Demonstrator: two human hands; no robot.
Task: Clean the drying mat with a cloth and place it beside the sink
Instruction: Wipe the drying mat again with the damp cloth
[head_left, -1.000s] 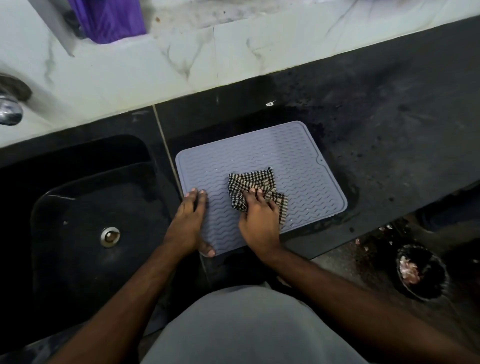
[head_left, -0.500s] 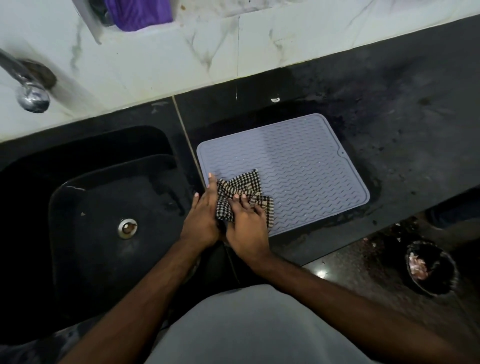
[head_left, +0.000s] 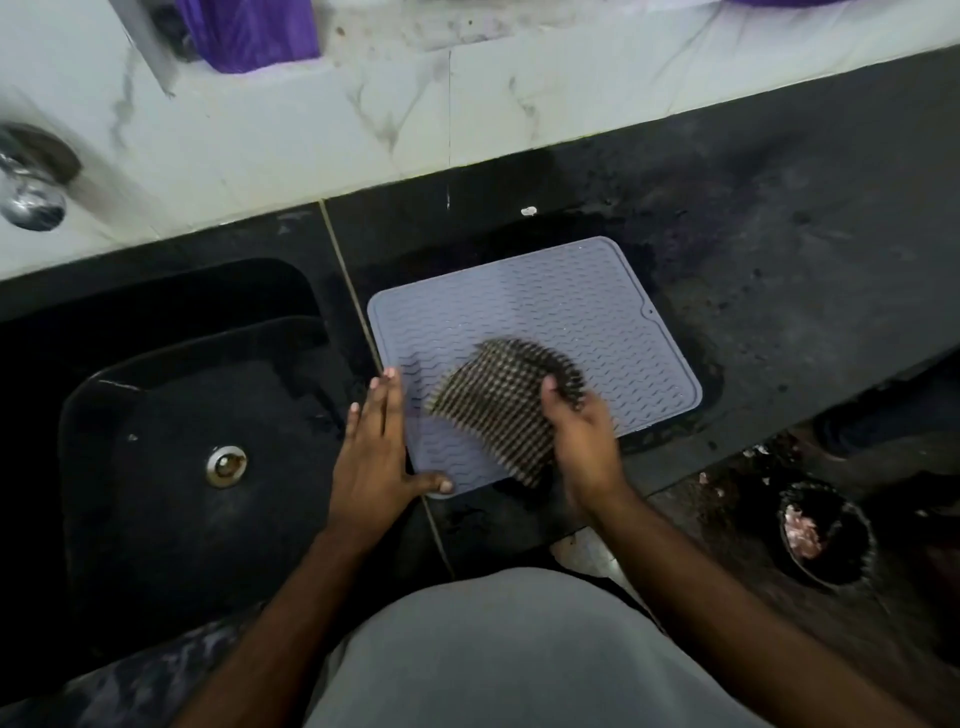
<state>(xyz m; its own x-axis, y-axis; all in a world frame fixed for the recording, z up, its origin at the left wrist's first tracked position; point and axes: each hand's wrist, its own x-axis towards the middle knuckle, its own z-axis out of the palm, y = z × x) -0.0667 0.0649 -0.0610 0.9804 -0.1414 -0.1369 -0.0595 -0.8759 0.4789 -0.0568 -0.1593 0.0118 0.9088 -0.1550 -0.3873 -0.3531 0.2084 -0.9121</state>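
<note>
You stood at a black countertop (head_left: 779, 270) backed by white marbled tile (head_left: 322, 130). The black sink (head_left: 171, 467) was sunk into it on your left, its metal drain (head_left: 226, 466) near the middle of the basin and a chrome tap (head_left: 31, 202) jutting out of the tile above it.

The grey drying mat (head_left: 571, 306) lay flat on the counter just beside the sink, its near-left corner almost at the seam between sink and counter.

Your left hand (head_left: 371, 457) lay flat with the fingers straight and together along the mat's left edge, the thumb stretched across the near corner, pressing it down. Your right hand (head_left: 584, 431) had its fingers curled round the checked cloth (head_left: 493, 410), which was spread over the near half of the mat. The cloth was smeared by motion blur, so whether all of it touched the mat could not be told.

On the floor to your right sat a dark round bin (head_left: 826, 535) with pale scraps in it. Something purple (head_left: 260, 31) stood on the ledge above the tile.
</note>
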